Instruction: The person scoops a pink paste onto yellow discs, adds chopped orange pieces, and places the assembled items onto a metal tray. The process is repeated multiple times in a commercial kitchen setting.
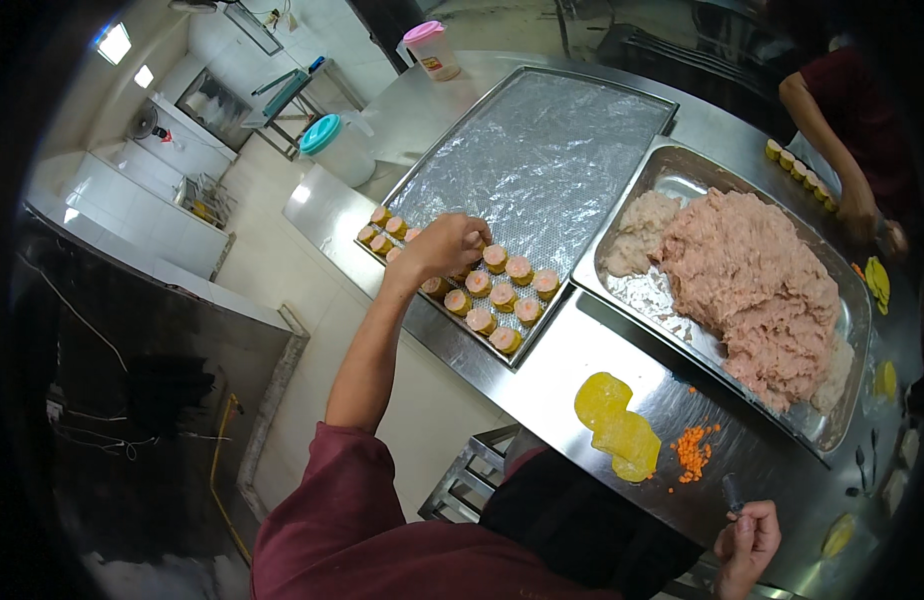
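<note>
My left hand (448, 247) reaches over the near end of a metal tray (542, 140), its fingers closed around a dumpling that they mostly cover. Rows of small open-topped dumplings (502, 297), with yellow wrappers and pink filling, stand upright beside it. At the lower right, my right hand (750, 545) grips a small tool with a narrow, dull blade (732, 492); its handle is hidden in the fingers. Left of that hand lie a few overlapping round yellow wrappers (617, 427) and a little heap of orange bits (693, 452) on the steel table.
A deep steel pan (622, 270) of pink minced filling (752, 290) stands right of the tray. Across the table, another person's arm (832, 140) works beside a row of dumplings (804, 178). A teal-lidded container (337, 150) and pink-lidded jug (432, 50) stand at the far left.
</note>
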Demonstrator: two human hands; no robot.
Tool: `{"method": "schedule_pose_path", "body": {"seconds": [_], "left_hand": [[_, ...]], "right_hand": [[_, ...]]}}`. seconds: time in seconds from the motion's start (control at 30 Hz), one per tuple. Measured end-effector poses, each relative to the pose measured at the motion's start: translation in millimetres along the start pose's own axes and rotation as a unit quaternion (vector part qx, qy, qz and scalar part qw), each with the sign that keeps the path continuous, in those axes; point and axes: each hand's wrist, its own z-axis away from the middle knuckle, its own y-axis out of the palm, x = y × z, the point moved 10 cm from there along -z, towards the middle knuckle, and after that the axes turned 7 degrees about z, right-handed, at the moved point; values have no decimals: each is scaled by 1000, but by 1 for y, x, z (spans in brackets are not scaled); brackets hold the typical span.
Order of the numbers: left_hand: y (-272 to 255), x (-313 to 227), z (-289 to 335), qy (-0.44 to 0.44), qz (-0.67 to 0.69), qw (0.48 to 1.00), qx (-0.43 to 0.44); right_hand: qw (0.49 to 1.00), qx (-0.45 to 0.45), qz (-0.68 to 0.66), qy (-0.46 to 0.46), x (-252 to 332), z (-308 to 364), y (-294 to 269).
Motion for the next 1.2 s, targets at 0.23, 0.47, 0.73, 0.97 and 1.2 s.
{"method": "schedule_pose_path", "body": {"seconds": [0.23,0.47,0.73,0.97,1.2], "left_hand": [[1,1,2,21,5,999,-37],[6,5,4,7,-6,999,-33],[-29,-30,35,-9,-31,996,-87],[35,-204,77,137,761,623,118],[113,-339,117,138,813,475,306]], "right_hand": [[1000,-4,-4,12,0,2,1],[1000,-7,-18,14,3,1,7],[1000,8,10,-26,3,0,4],[964,-113,127,-203,44,-8,31],[821,-88,334,-454,113,-2,92]]}}
